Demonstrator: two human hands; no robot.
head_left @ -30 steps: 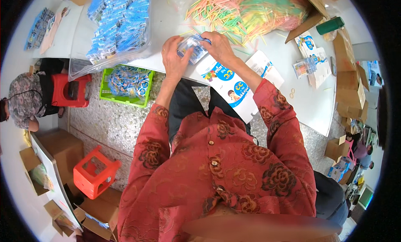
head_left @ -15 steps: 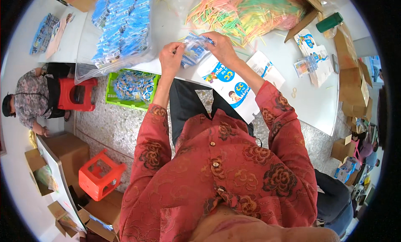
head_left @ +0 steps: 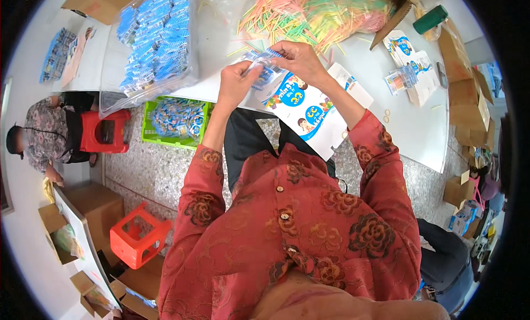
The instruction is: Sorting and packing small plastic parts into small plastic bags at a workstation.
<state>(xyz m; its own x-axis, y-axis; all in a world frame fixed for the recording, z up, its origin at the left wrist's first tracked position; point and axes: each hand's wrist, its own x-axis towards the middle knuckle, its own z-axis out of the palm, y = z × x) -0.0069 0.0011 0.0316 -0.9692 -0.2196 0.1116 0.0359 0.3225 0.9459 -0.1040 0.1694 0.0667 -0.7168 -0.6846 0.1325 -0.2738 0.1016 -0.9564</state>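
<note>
My left hand point(head_left: 237, 84) and my right hand point(head_left: 301, 62) meet over the table's near edge, both closed on a small blue-and-clear plastic packet point(head_left: 266, 72). The right fingers pinch its upper right corner and the left thumb presses its lower left side. Part of the packet is hidden behind my fingers. Just below the right hand, printed white-and-blue flat cartons point(head_left: 302, 102) lie overlapping on the table edge and toward my lap. Left of my hands stands a clear plastic tub point(head_left: 194, 60) heaped with blue-striped packets point(head_left: 160, 41).
Beyond my hands, pink, yellow and green straws point(head_left: 287, 22) spill from a cardboard box point(head_left: 393, 23). To the right are more cartons point(head_left: 422, 72), a packet point(head_left: 401, 80), rubber bands point(head_left: 387, 116) and a green bottle point(head_left: 430, 20). A green crate point(head_left: 171, 139) and red stools point(head_left: 141, 234) stand left; a person sits beyond.
My left hand has moved slightly right and down, closer to my right hand. The packet has turned and tilted between them. The whole view has shifted slightly.
</note>
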